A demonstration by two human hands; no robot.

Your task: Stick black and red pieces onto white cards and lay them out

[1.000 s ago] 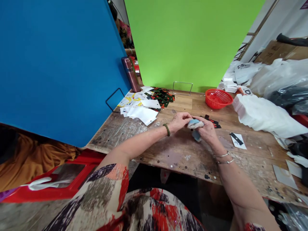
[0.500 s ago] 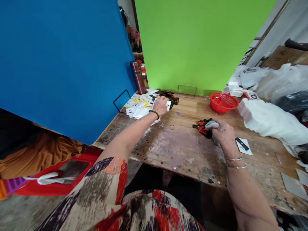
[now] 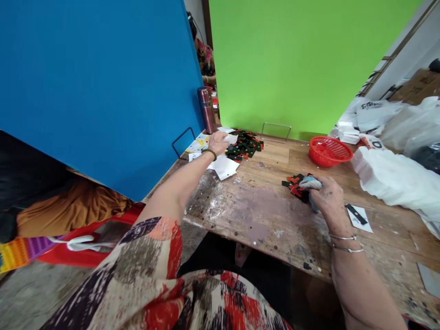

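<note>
1. The right hand (image 3: 328, 199) rests on the worn wooden table (image 3: 254, 215), its grip clamped on a pale blue-grey wad of cloth (image 3: 311, 183). The wad sticks out past the fingertips at 11 o'clock of the hand.
2. A small cluster of black and red flat pieces (image 3: 292, 183) lies on the table touching the wad, at 10 o'clock of the right hand.
3. The left hand (image 3: 218, 141) is stretched to the table's far edge at 11 o'clock, palm down on a heap of white paper cards (image 3: 225, 166). Whether its grip has closed on a card, I cannot tell.
4. A larger heap of dark green and red pieces (image 3: 245, 144) lies just beside the left hand, at 3 o'clock.
5. A maroon metal flask (image 3: 207, 110) stands upright at 12 o'clock of the left hand.
6. A red plastic basket (image 3: 330, 150) sits at 1 o'clock of the right hand.
</note>
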